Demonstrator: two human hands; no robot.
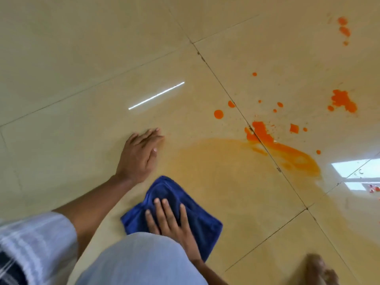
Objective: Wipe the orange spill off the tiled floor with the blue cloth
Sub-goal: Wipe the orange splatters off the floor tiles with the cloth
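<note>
A blue cloth (185, 204) lies crumpled on the beige tiled floor (82, 58), low in the middle of the view. My right hand (170, 221) presses flat on top of it, fingers spread. My left hand (139, 155) rests palm down on the bare tile just left of the cloth, holding nothing. The orange spill (287, 153) spreads to the right: a thick streak along a grout line, a pale smeared film (216, 167) between it and the cloth, and several drops and blotches (343, 100) farther off.
More orange spots (344, 29) sit at the far top right. My knee in light grey cloth (139, 262) fills the bottom centre. A bare foot (320, 268) shows at the bottom right. Window light reflects on the tile (353, 167) at the right edge.
</note>
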